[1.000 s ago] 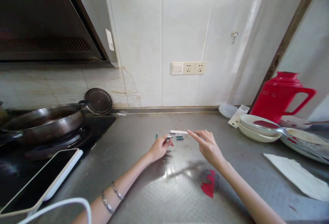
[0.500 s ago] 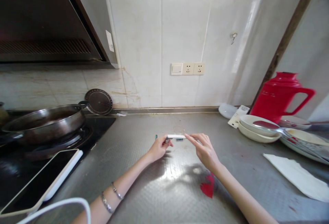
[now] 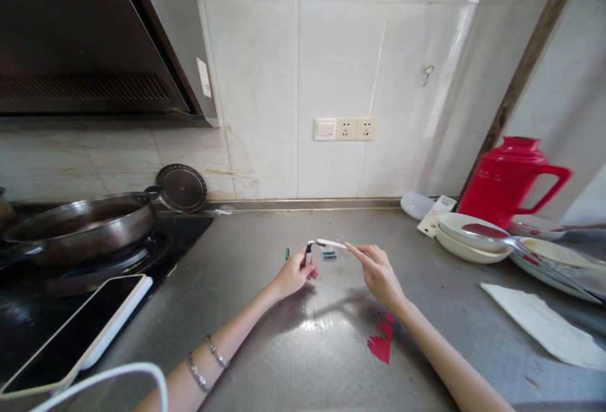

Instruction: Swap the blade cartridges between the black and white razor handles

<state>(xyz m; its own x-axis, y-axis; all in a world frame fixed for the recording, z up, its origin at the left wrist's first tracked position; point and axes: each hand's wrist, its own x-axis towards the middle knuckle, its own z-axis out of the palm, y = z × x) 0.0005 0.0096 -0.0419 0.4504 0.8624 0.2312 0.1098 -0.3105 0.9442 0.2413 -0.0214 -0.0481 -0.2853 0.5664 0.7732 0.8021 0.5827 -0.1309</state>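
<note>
**Grey counter (image 3: 279,361) under a tiled wall (image 3: 265,84): small grips, small hazards**

Left hand (image 3: 292,275): thumb and fingers pinched on a small dark-topped piece (image 3: 308,254), upright, nearer the counter's back edge than its front.

Right hand (image 3: 382,277): fingertips closed on the right end of a slim white stick (image 3: 335,245). Its dark left end sits just beside the dark-topped piece; whether they touch, we cannot tell.

Clear packet (image 3: 328,255) with green strips: on the counter, between the hands. Green piece (image 3: 286,253): just left of the left hand.

Hazard one, a skid: we see the white stick gripped at one end only, so a hard push could swing its dark end into the left fingers.

Hazard two, a drop: the pinch on the dark-topped piece is narrow; loosened, it could fall and roll off.

Hazard three, a snag: a white cable (image 3: 123,369) loops beside the left forearm (image 3: 227,330), towards the counter's front left corner; an elbow could catch it.

Hazard four, a drag: a red scrap (image 3: 381,341) lies close by the right forearm (image 3: 440,342), which could sweep it along.

Low risk, we judge: bowls (image 3: 466,254) and red flask (image 3: 511,178), well apart near the back right corner.
</note>
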